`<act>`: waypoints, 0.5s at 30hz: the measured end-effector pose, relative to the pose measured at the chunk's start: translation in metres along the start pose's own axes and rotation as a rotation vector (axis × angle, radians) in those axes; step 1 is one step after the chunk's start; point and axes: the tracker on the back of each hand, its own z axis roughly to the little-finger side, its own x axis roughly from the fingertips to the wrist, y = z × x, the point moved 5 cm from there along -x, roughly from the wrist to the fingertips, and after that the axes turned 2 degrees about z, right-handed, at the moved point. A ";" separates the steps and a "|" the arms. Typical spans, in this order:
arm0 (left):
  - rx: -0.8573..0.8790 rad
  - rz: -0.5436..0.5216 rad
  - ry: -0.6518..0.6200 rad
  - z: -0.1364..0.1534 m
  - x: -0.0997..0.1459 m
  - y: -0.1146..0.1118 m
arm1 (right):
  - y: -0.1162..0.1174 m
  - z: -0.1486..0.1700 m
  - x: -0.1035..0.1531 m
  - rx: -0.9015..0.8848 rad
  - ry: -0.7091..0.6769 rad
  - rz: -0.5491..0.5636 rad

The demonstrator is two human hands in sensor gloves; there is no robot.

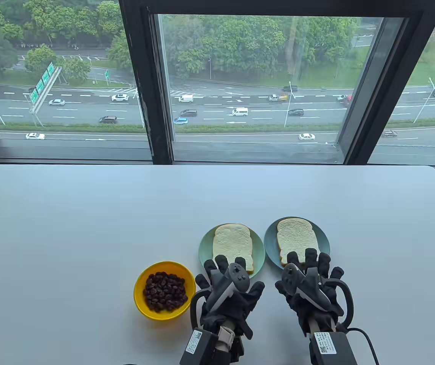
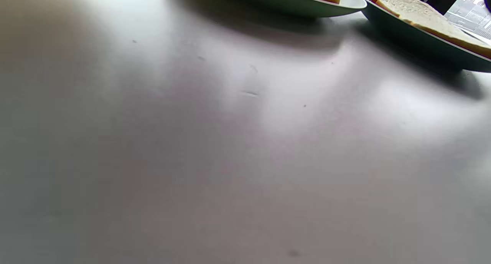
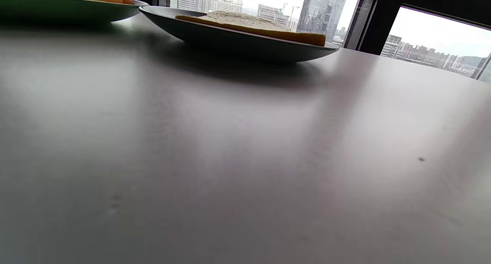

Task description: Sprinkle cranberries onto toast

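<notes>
Cranberries seemingly beside left hand

Smooth, faintly glossy table; glossy yellow bowl; porous toast; wrinkled cranberries

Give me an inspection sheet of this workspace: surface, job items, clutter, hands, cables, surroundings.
Surface: white table, a few small specks in the wrist views.
Job's things: yellow bowl of cranberries, left of the hands; two bread slices, one on the light green plate, one on the blue plate. No cranberries on either slice yet.
Clutter: nothing seen.
Grippers: left hand and right hand lie near the plates' front edges, fingers spread, holding nothing.
Cables: black cable runs from the right wrist unit off the bottom edge.
Surroundings: window behind the table, overlooking a road with cars and trees.
</notes>
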 end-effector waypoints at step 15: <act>-0.050 -0.096 0.099 0.013 0.004 0.020 | -0.003 0.001 0.002 0.016 0.001 -0.010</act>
